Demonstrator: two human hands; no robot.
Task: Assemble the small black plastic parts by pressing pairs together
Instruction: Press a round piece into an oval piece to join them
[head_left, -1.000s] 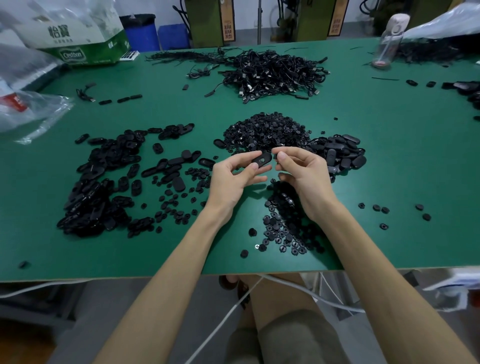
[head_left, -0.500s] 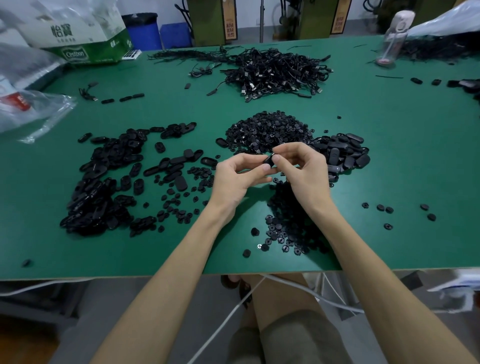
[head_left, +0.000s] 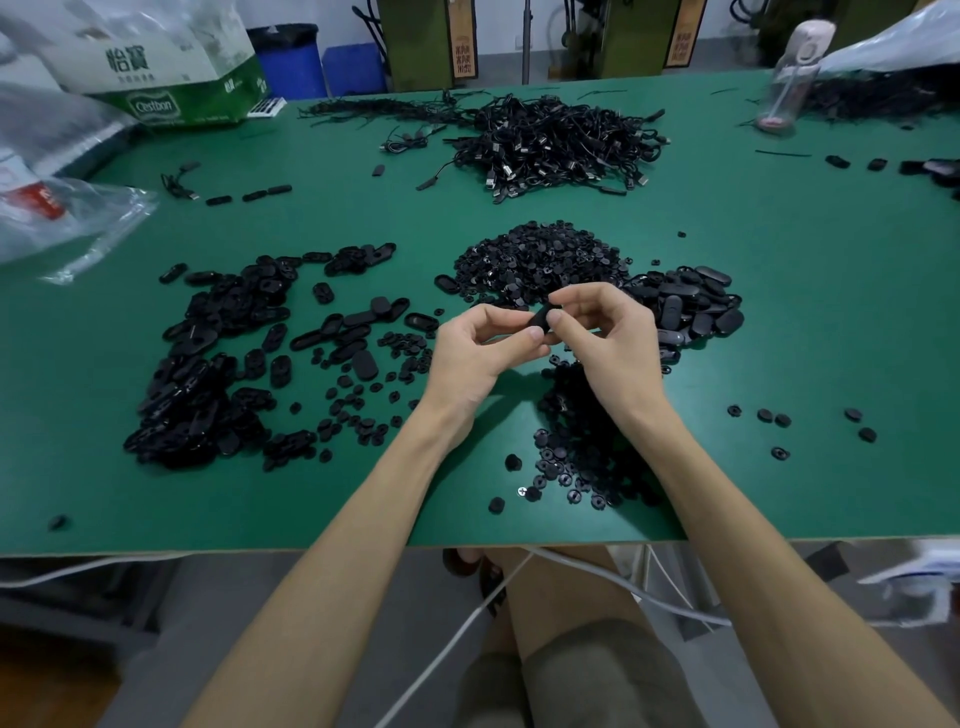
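Green surface (head_left: 779, 322) carries heaps; above it, left hand (head_left: 475, 353) and right hand (head_left: 605, 338) together pinch one black part (head_left: 541, 318), tilted, between fingertips.

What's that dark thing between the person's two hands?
A small black plastic part, pinched by both the left hand and the right hand, as the head view shows.

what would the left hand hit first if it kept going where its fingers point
Probably the small black oval plastic part that the left hand pinches, then the right hand, which grips its other side.
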